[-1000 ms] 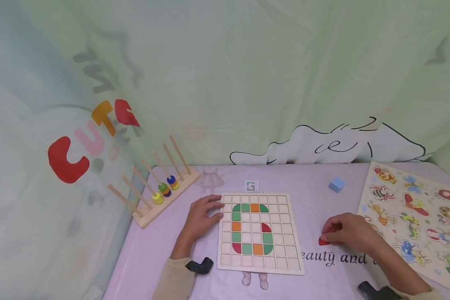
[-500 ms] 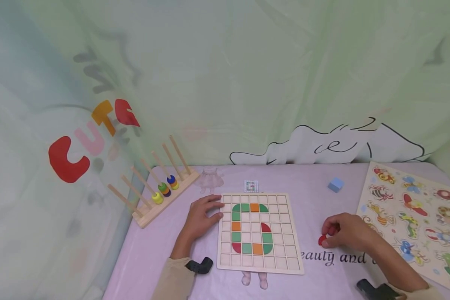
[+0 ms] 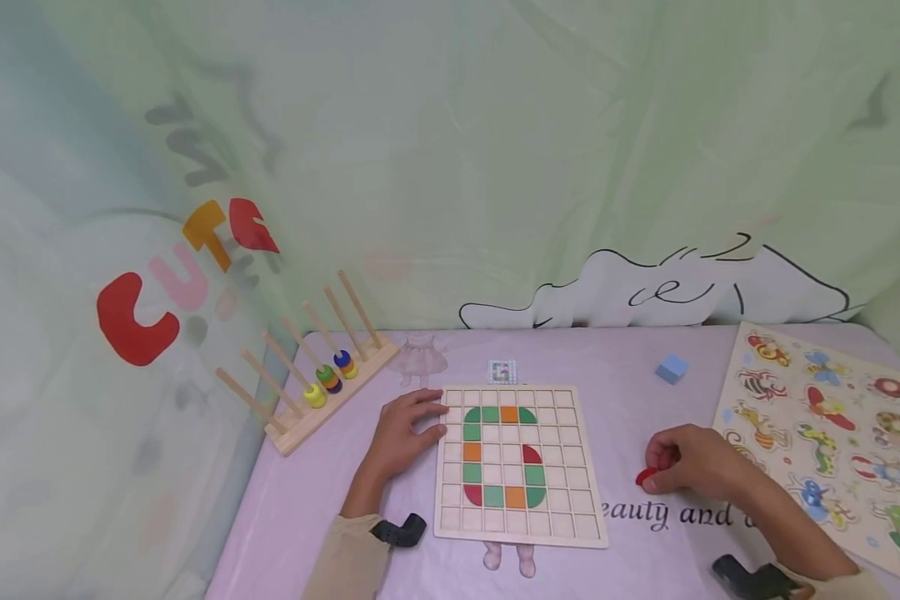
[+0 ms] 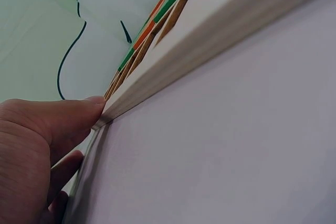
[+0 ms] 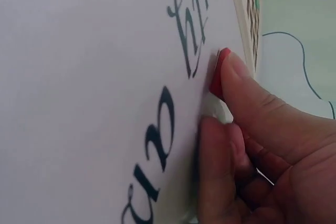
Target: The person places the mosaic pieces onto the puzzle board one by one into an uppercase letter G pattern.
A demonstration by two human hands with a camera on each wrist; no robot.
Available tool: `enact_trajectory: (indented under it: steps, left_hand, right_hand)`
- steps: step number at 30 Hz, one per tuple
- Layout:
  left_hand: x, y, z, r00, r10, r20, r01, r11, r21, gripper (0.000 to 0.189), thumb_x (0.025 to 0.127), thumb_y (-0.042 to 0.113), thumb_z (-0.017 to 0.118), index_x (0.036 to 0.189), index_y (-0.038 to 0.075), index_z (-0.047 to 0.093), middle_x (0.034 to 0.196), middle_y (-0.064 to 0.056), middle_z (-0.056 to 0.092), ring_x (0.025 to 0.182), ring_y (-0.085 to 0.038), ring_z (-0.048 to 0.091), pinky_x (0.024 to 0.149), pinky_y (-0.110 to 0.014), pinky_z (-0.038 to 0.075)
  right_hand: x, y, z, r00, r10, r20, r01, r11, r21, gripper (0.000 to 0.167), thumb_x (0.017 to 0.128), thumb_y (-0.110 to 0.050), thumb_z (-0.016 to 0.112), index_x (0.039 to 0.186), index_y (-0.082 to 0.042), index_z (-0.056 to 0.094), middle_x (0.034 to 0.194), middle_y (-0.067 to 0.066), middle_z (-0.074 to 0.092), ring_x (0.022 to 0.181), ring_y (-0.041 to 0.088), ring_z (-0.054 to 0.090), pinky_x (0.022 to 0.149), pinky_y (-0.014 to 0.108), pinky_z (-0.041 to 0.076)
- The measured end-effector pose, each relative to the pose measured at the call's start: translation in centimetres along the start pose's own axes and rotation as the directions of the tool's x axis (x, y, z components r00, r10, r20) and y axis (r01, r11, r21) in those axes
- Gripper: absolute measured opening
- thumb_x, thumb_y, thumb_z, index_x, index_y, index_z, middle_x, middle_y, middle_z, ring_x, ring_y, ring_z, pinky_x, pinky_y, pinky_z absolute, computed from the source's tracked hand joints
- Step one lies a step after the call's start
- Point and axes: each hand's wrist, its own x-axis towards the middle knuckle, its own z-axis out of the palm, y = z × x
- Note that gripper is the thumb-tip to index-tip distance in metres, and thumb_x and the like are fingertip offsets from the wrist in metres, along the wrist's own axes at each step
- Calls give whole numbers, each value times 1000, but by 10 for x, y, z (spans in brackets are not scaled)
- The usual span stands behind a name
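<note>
A square wooden grid board [image 3: 562,437] lies on the table in the head view. Several green and orange tiles and two red ones sit in its cells in a G-like outline. At the board's left edge rests my left hand [image 3: 405,432], its fingers loosely extended. The left wrist view has its thumb [image 4: 79,113] against the board's corner. To the right of the board, my right hand [image 3: 693,458] pinches a small red tile [image 3: 647,477] just above or on the cloth; contact is unclear. In the right wrist view the thumb covers part of that red tile [image 5: 219,74].
A small pattern card [image 3: 502,372] lies behind the board. A blue block [image 3: 672,369] is at the back right. An insect picture puzzle [image 3: 821,417] covers the right side, partly under the right forearm. A peg stand [image 3: 371,360] with coloured rings stands at the left.
The red tile has turned in my right hand's fingers, tipping up and then lying flatter, while that hand stays nearly in place. My left hand and the board have not moved.
</note>
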Motion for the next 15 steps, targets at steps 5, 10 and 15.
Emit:
enact_trajectory:
  steps: [5, 10, 15]
  left_hand:
    - [0, 1, -1, 1000, -3, 8, 3, 1000, -10, 29, 90, 25, 76, 119, 20, 76, 142, 4, 63, 141, -21, 51, 118, -54, 33]
    - [0, 1, 0, 1000, 1, 2, -1, 1000, -2, 29, 90, 25, 76, 119, 20, 76, 142, 5, 63, 140, -22, 52, 117, -55, 34]
    - [0, -1, 1, 1000, 7, -5, -7, 1000, 8, 28, 90, 25, 76, 118, 21, 76, 142, 6, 63, 139, -21, 52, 117, -55, 35]
  right_hand:
    - [2, -1, -3, 999, -38, 31, 36, 998, 49, 25, 80, -25, 86, 89, -13, 66, 77, 2, 61, 76, 19, 56, 61, 26, 44]
    - [6, -8, -2, 993, -98, 59, 91, 989, 113, 19, 85, -27, 82, 96, -15, 71, 81, 1, 68, 77, 17, 57, 63, 25, 43]
    - [13, -23, 4, 987, -154, 52, 144, 975, 170, 13, 91, -23, 76, 101, -15, 76, 89, 0, 70, 77, 15, 56, 63, 24, 42]
